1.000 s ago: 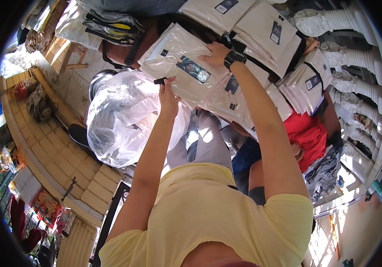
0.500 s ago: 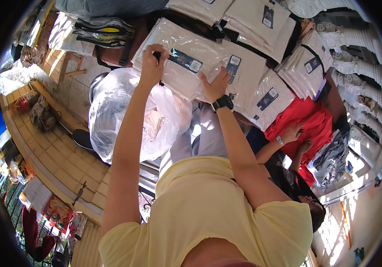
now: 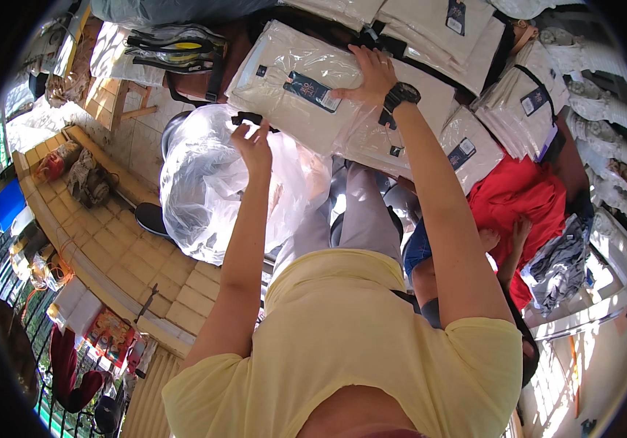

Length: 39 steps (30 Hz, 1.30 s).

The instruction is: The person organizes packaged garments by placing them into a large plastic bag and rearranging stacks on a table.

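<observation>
My right hand, wearing a black wristwatch, lies with fingers spread on a cream folded fabric pack in clear plastic. A dark label shows on the pack beside my thumb. At the pack's near left corner, my left hand is closed, pinching a small black strap-like piece; its full shape is hard to make out. Below that hand bulges a large translucent plastic bag, with something pale inside.
More cream packs lie beyond and to the right, some tied with black bands. At right a co-worker's hands rest near red cloth. Dark folded items sit at the far left. A tiled ledge curves along the left.
My left hand has come down off the pack toward the bag, with the black piece in its fingers. My right hand has slid up and across the pack. The co-worker's hands shifted.
</observation>
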Each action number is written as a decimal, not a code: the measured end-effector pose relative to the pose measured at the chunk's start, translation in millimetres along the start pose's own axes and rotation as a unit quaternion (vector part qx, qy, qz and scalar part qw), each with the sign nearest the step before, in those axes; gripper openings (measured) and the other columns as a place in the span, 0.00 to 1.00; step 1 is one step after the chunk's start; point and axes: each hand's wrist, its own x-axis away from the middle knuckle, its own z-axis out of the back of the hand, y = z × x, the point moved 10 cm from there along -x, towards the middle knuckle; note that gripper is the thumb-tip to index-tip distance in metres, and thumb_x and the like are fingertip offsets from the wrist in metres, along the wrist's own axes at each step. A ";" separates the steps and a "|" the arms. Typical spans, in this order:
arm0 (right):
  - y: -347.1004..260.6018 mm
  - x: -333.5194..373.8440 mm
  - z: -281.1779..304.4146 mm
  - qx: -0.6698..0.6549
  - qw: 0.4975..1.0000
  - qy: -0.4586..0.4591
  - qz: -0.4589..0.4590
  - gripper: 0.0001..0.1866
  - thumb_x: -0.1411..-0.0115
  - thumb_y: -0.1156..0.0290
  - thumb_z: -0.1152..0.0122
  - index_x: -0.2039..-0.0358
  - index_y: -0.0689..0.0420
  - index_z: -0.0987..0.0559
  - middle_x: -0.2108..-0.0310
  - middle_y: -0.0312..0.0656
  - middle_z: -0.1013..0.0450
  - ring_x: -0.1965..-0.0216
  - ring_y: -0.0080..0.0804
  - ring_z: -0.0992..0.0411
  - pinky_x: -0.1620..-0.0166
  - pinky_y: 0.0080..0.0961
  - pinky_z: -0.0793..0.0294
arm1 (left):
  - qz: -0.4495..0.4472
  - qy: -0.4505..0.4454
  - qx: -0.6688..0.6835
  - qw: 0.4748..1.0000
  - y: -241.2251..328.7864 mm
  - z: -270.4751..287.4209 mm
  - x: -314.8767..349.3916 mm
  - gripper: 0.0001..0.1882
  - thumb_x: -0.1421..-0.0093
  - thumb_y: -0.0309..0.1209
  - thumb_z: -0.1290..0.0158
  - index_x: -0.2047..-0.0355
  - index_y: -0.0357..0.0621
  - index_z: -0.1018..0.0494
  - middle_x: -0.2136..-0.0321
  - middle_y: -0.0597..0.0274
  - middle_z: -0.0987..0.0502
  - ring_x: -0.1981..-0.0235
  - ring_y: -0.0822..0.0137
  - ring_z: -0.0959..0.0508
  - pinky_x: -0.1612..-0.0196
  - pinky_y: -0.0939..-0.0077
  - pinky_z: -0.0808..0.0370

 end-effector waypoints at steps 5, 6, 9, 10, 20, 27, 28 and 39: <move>-0.7 -13.2 -21.8 0.003 0.993 -0.118 -0.029 0.64 0.73 0.26 0.35 0.36 0.42 0.45 0.40 0.49 0.43 0.38 0.50 0.45 0.38 0.51 0.49 | 0.055 -0.102 -0.009 0.993 -31.6 -13.9 11.5 0.18 0.41 0.29 0.46 0.53 0.35 0.36 0.63 0.58 0.25 0.67 0.72 0.25 0.64 0.80 0.29; -2.2 -12.9 -25.0 0.004 0.992 -0.122 -0.027 0.63 0.73 0.26 0.35 0.36 0.42 0.45 0.41 0.49 0.42 0.38 0.50 0.45 0.39 0.51 0.47 | 0.075 -0.099 -0.022 0.992 -39.7 -7.6 11.2 0.15 0.40 0.30 0.47 0.56 0.35 0.34 0.64 0.59 0.24 0.67 0.73 0.25 0.64 0.81 0.29; -3.6 -16.1 -23.7 0.036 0.995 -0.093 -0.020 0.61 0.73 0.26 0.36 0.38 0.41 0.41 0.43 0.50 0.41 0.38 0.50 0.47 0.40 0.50 0.47 | 0.087 -0.023 0.217 0.972 -47.1 13.8 7.4 0.10 0.38 0.29 0.49 0.60 0.38 0.34 0.62 0.58 0.24 0.67 0.74 0.24 0.63 0.81 0.28; -1.0 -16.2 -22.1 0.044 0.995 -0.085 -0.021 0.61 0.73 0.26 0.36 0.38 0.41 0.40 0.43 0.50 0.41 0.38 0.50 0.48 0.40 0.50 0.47 | 0.080 -0.010 0.230 0.970 -45.3 19.5 8.7 0.08 0.38 0.28 0.50 0.61 0.38 0.34 0.63 0.59 0.24 0.66 0.74 0.24 0.63 0.81 0.28; -8.3 -15.6 -25.7 0.082 0.990 -0.112 -0.022 0.62 0.72 0.22 0.40 0.37 0.41 0.41 0.42 0.50 0.41 0.38 0.50 0.47 0.41 0.53 0.48 | -0.063 -0.019 0.060 0.996 6.8 54.6 -30.9 0.09 0.46 0.19 0.44 0.63 0.37 0.26 0.68 0.65 0.25 0.72 0.79 0.27 0.67 0.84 0.30; -0.2 -16.3 -23.9 0.043 0.993 -0.105 -0.025 0.62 0.72 0.22 0.40 0.37 0.40 0.42 0.43 0.49 0.41 0.38 0.50 0.46 0.41 0.54 0.47 | -0.279 -0.052 -0.427 0.858 65.3 63.2 -16.0 0.08 0.49 0.26 0.40 0.68 0.39 0.24 0.73 0.57 0.29 0.71 0.57 0.28 0.61 0.67 0.29; 0.3 -16.2 -23.3 0.046 0.993 -0.106 -0.026 0.62 0.72 0.22 0.40 0.36 0.40 0.42 0.43 0.49 0.41 0.38 0.50 0.46 0.41 0.54 0.47 | -0.320 -0.056 -0.433 0.841 77.7 58.9 -10.3 0.07 0.48 0.27 0.40 0.69 0.39 0.24 0.73 0.57 0.29 0.70 0.56 0.28 0.60 0.67 0.30; -15.6 -10.0 -12.3 0.132 0.986 -0.099 -0.037 0.58 0.65 0.24 0.42 0.38 0.47 0.41 0.44 0.51 0.39 0.41 0.53 0.43 0.41 0.48 0.45 | -0.293 -0.066 -0.178 0.937 94.1 -18.7 -107.7 0.19 0.48 0.42 0.39 0.74 0.33 0.23 0.57 0.49 0.28 0.61 0.54 0.26 0.61 0.67 0.29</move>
